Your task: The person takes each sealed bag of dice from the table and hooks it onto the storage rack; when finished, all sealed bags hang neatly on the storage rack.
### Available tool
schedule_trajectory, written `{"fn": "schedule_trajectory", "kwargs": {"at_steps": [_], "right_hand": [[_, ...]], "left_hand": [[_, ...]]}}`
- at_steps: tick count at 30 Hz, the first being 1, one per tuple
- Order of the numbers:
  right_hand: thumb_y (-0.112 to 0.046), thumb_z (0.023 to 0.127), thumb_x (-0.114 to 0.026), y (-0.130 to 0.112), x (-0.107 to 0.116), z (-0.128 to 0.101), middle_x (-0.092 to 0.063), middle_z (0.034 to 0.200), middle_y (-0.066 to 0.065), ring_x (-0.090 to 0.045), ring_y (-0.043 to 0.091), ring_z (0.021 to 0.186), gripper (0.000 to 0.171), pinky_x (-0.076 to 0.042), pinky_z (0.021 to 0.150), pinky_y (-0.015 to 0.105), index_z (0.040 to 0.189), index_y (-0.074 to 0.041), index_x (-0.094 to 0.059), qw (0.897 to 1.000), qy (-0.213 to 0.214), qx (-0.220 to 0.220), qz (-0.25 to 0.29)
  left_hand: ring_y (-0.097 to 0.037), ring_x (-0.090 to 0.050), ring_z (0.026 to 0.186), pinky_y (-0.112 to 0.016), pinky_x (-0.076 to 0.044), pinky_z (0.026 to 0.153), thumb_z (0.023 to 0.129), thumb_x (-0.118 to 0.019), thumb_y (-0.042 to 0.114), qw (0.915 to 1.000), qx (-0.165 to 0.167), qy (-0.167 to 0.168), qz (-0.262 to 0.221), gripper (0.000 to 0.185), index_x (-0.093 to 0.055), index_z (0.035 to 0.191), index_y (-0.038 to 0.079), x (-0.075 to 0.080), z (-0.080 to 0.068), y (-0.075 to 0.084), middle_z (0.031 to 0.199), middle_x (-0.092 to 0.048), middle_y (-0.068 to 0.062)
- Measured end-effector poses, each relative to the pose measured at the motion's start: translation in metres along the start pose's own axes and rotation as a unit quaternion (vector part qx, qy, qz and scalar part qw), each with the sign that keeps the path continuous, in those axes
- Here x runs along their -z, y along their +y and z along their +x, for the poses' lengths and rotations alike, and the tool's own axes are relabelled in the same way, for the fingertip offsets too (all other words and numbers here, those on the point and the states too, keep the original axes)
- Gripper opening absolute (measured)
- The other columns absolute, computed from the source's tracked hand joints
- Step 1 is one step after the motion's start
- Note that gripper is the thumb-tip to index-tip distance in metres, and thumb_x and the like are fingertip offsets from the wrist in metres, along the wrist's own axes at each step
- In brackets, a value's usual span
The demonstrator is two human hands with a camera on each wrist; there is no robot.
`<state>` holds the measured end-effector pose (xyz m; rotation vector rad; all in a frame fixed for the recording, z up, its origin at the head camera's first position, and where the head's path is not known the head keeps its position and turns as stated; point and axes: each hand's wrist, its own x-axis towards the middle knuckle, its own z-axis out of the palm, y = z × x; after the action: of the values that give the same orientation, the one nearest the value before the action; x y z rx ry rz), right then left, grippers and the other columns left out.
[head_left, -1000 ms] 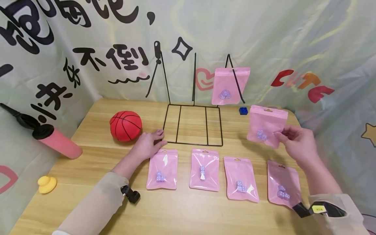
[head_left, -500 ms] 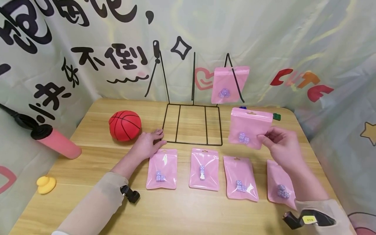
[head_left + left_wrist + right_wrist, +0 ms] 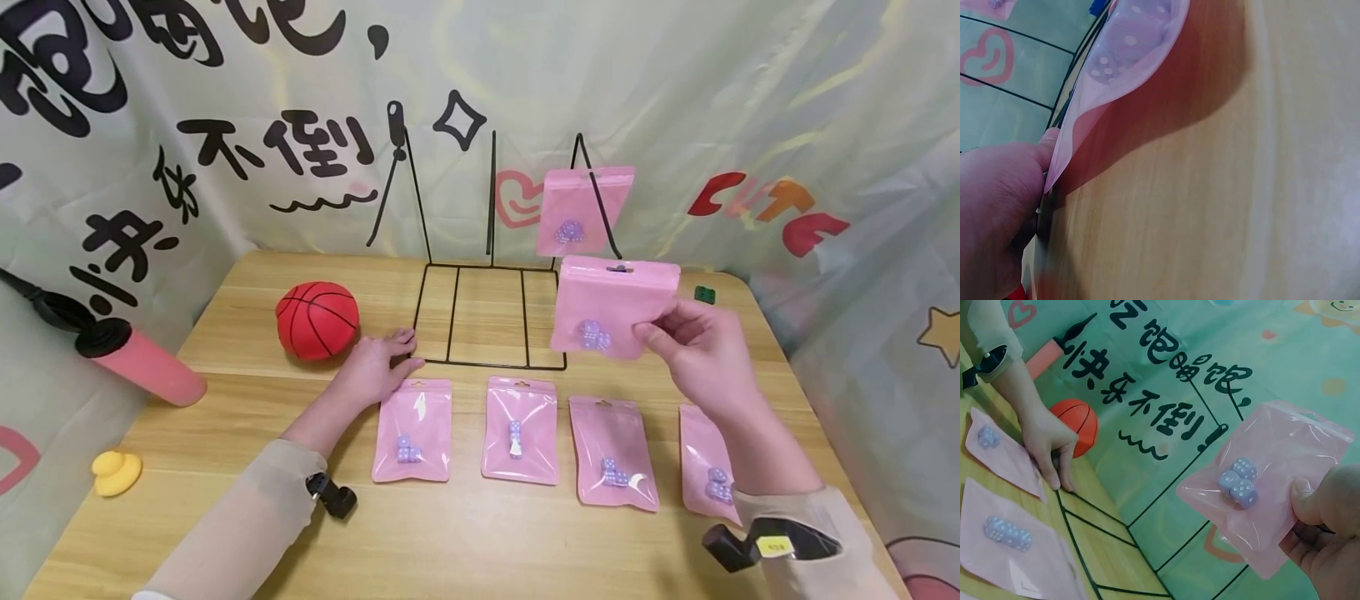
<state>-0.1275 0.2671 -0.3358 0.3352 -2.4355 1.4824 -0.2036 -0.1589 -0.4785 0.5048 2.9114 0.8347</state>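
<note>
In the head view, my right hand [image 3: 701,354] pinches the side edge of a pink zip bag [image 3: 611,296] with lavender dice inside. It holds this bag upright in the air, just right of and in front of the black wire rack [image 3: 525,321]. Another pink bag [image 3: 566,200] of dice hangs on the rack's right prong. My left hand [image 3: 373,367] grips the rack's front left corner, as the right wrist view also shows. In the left wrist view, a pink bag [image 3: 1085,115] partly covers the left thumb and the rack.
Several pink dice bags, such as this one [image 3: 521,400], lie in a row before the rack. A red toy basketball [image 3: 317,321] sits left, with a pink pump [image 3: 153,362] and yellow duck [image 3: 116,472] farther left. A green block [image 3: 704,294] lies back right.
My right hand has carried its pink zip bag leftward and slightly up, toward the rack's right side. The blue block has become covered and the green block uncovered. My left hand stays on the rack corner.
</note>
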Motion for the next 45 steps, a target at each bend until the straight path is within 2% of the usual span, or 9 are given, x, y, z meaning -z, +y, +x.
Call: {"fn": "schedule_trajectory", "kwargs": {"at_steps": [6, 15, 26, 34, 37, 41, 45], "right_hand": [[0.009, 0.095, -0.073, 0.0, -0.002, 0.012, -0.075, 0.087, 0.003, -0.065, 0.013, 0.07, 0.011, -0.055, 0.062, 0.018, 0.106, 0.01, -0.074, 1.0, 0.004, -0.001, 0.011], [0.005, 0.097, -0.073, 0.011, -0.009, 0.026, -0.071, 0.084, 0.005, -0.06, 0.013, 0.069, 0.004, -0.051, 0.059, 0.02, 0.099, 0.002, -0.074, 0.999, 0.0, -0.024, 0.033], [0.008, 0.097, -0.07, 0.017, -0.017, 0.052, -0.073, 0.085, 0.0, -0.065, 0.012, 0.074, 0.006, -0.055, 0.066, 0.019, 0.102, 0.011, -0.073, 0.996, -0.001, -0.031, 0.079], [-0.002, 0.1, -0.072, 0.017, -0.019, 0.064, -0.073, 0.087, 0.0, -0.065, 0.013, 0.077, 0.017, -0.055, 0.07, 0.02, 0.108, 0.013, -0.071, 0.996, 0.001, -0.053, 0.07], [-0.007, 0.102, -0.072, 0.018, -0.018, 0.067, -0.073, 0.089, 0.0, -0.065, 0.014, 0.079, 0.021, -0.055, 0.072, 0.021, 0.11, 0.013, -0.07, 0.996, -0.002, -0.061, 0.065], [-0.009, 0.102, -0.071, 0.021, -0.014, 0.065, -0.073, 0.091, -0.001, -0.067, 0.015, 0.083, 0.024, -0.055, 0.074, 0.02, 0.112, 0.012, -0.068, 0.995, -0.01, -0.078, 0.06], [-0.009, 0.103, -0.07, 0.025, -0.006, 0.062, -0.076, 0.095, -0.002, -0.071, 0.012, 0.09, 0.023, -0.056, 0.082, 0.019, 0.117, 0.01, -0.068, 0.996, -0.021, -0.082, 0.042]], "left_hand": [[-0.026, -0.044, 0.148, -0.065, -0.015, 0.125, 0.103, -0.073, 0.037, 1.0, 0.002, -0.001, 0.001, 0.052, -0.064, 0.144, 0.006, 0.001, 0.0, -0.002, 0.153, -0.054, -0.006], [-0.027, -0.044, 0.148, -0.065, -0.015, 0.125, 0.103, -0.073, 0.034, 1.0, 0.004, 0.001, -0.002, 0.051, -0.064, 0.144, 0.006, 0.003, -0.003, -0.002, 0.154, -0.054, -0.006], [-0.027, -0.044, 0.148, -0.064, -0.016, 0.125, 0.103, -0.072, 0.036, 1.0, 0.006, 0.007, -0.001, 0.051, -0.064, 0.144, 0.007, 0.003, -0.002, -0.003, 0.153, -0.054, -0.006], [-0.029, -0.045, 0.148, -0.064, -0.017, 0.125, 0.103, -0.073, 0.034, 0.9999, -0.002, 0.011, 0.004, 0.051, -0.064, 0.144, 0.005, 0.003, -0.001, -0.006, 0.154, -0.055, -0.007], [-0.028, -0.044, 0.148, -0.064, -0.016, 0.125, 0.103, -0.073, 0.034, 0.9999, 0.004, 0.011, 0.002, 0.051, -0.064, 0.144, 0.006, 0.003, -0.002, -0.005, 0.154, -0.054, -0.006], [-0.027, -0.042, 0.15, -0.062, -0.015, 0.126, 0.104, -0.071, 0.036, 0.9999, 0.013, 0.0, -0.004, 0.052, -0.062, 0.146, 0.008, 0.002, -0.002, -0.001, 0.156, -0.052, -0.004], [-0.028, -0.041, 0.15, -0.062, -0.014, 0.126, 0.104, -0.07, 0.036, 0.9999, 0.016, -0.006, -0.003, 0.052, -0.062, 0.147, 0.008, 0.0, -0.002, 0.0, 0.157, -0.051, -0.004]]}}
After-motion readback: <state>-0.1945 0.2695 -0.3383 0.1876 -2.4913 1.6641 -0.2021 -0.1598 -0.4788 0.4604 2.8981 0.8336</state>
